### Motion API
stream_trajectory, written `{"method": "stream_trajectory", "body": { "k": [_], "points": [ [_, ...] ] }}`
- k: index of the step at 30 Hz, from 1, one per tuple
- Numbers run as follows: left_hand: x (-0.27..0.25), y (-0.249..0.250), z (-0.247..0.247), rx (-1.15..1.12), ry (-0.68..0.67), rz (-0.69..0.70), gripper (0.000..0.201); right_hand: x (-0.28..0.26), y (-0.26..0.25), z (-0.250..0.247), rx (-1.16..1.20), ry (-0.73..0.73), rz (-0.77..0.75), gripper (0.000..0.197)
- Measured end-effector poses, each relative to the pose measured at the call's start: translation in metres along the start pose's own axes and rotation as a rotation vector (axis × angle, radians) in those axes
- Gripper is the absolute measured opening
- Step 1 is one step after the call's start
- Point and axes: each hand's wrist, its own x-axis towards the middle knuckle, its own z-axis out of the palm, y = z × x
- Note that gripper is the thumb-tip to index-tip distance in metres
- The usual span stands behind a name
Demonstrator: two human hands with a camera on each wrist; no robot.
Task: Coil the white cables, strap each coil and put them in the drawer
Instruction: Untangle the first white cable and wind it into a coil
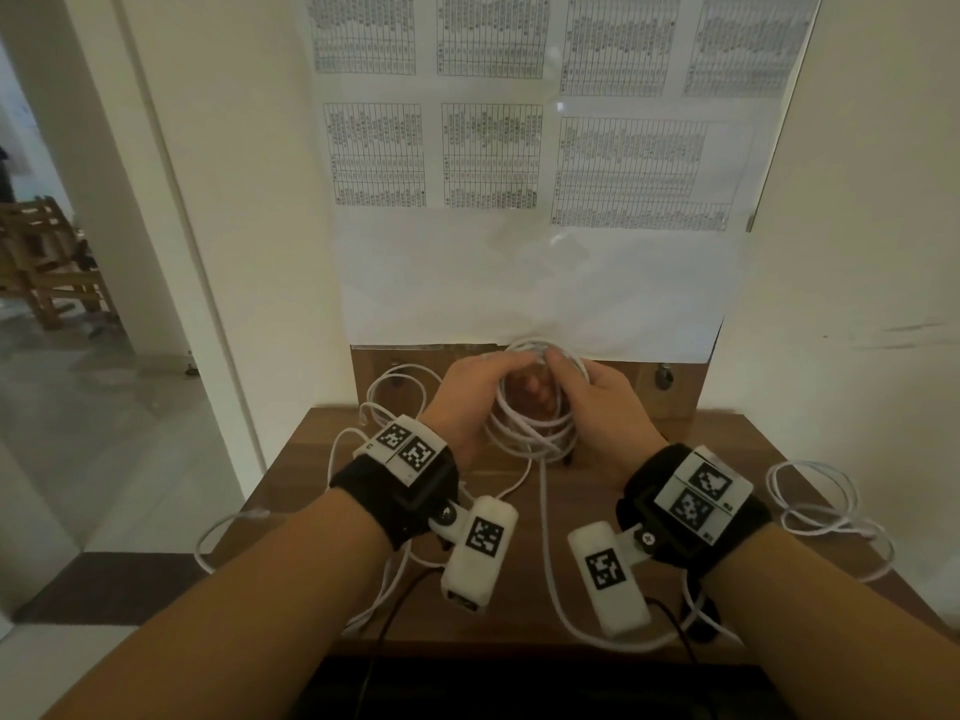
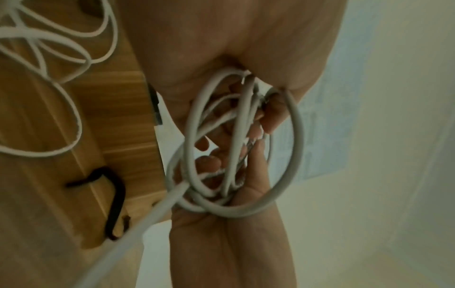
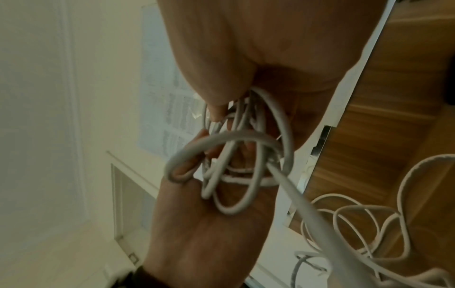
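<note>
Your left hand [image 1: 470, 402] & right hand [image 1: 597, 402] both grasp one coil [image 1: 535, 407] of white cable, fingers curled through & round the loops, held just above the far part of the wooden surface [image 1: 691, 444]. Coil stands roughly upright, its open ring facing you; long axis runs top to bottom, top edge against the paper sheet [image 1: 519, 283] on the wall. In the left wrist view the right hand's fingers [image 2: 258, 155] poke through the loops [image 2: 290, 155]; in the right wrist view the left hand's fingers [image 3: 189, 165] hook the near loop [image 3: 221, 136].

A free tail [image 1: 545, 537] drops from the coil's lower edge, runs toward you & curves along the near edge of the surface. Loose cable [image 1: 384, 392] sprawls left of the hands, one loop [image 1: 208, 543] hanging past the left edge. More loose cable [image 1: 810, 501] lies at the right edge, partly overhanging. A black strap [image 2: 115, 200] lies on the surface near its edge, apart from the coil.

Room: wall close behind the coil, wall also on the right; left side opens to floor & a doorway w/ a wooden chair [image 1: 47, 257] beyond. Surface is narrow, edges near both wrists.
</note>
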Motion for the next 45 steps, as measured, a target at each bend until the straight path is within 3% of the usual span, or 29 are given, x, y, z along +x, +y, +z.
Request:
{"method": "stream_trajectory", "body": {
  "k": [3,6,7,9,10,13,17,20,22,27,32,35,37,39,43,45],
  "points": [
    [0.002,-0.001,-0.001,-0.049,-0.014,-0.051,0.020,-0.001,-0.002,0.003,-0.040,-0.022,-0.033,0.052],
    [0.007,0.001,-0.003,-0.009,0.066,-0.035,0.049,-0.003,-0.004,0.000,-0.076,-0.142,-0.075,0.048],
    [0.009,0.001,-0.004,-0.008,0.097,-0.023,0.055,-0.004,-0.003,-0.003,-0.065,-0.212,-0.081,0.067],
    [0.011,0.001,-0.005,0.019,0.127,0.006,0.048,-0.005,0.001,-0.006,-0.088,-0.318,-0.120,0.107],
    [0.013,-0.001,-0.007,0.041,0.124,0.010,0.041,-0.004,0.003,-0.006,-0.137,-0.338,-0.143,0.112],
    [0.015,-0.002,-0.010,0.060,0.116,-0.010,0.025,-0.001,0.004,-0.004,-0.274,-0.269,-0.225,0.095],
    [0.017,-0.005,-0.015,-0.039,0.019,0.027,0.060,-0.003,0.003,-0.001,-0.228,-0.181,-0.250,0.052],
    [0.015,-0.008,-0.018,-0.102,0.011,0.086,0.024,-0.004,0.001,0.002,-0.180,-0.180,-0.223,0.038],
    [0.014,-0.009,-0.020,-0.125,-0.047,0.090,0.018,-0.003,0.000,0.004,-0.182,-0.167,-0.223,0.032],
    [0.012,-0.005,-0.022,-0.074,-0.118,0.146,0.067,0.002,0.005,0.007,-0.014,-0.093,-0.077,0.052],
    [0.014,-0.007,-0.019,0.122,0.040,0.218,0.048,0.002,0.001,0.002,-0.101,-0.098,0.003,0.056],
    [0.018,-0.008,-0.022,0.208,0.065,0.183,0.052,0.002,0.000,-0.004,-0.230,-0.147,-0.022,0.062],
    [0.020,-0.009,-0.024,0.202,0.035,0.153,0.072,0.002,0.002,-0.007,-0.264,-0.217,-0.072,0.050],
    [0.021,-0.010,-0.024,0.226,0.034,0.161,0.075,0.001,0.003,-0.008,-0.212,-0.236,-0.136,0.023],
    [0.017,-0.009,-0.023,0.416,0.062,0.258,0.073,0.001,0.006,-0.003,-0.207,-0.178,-0.151,0.015],
    [0.018,-0.012,-0.024,0.447,0.015,0.268,0.053,-0.001,0.004,-0.001,-0.136,-0.127,-0.074,0.027]
  ]
}}
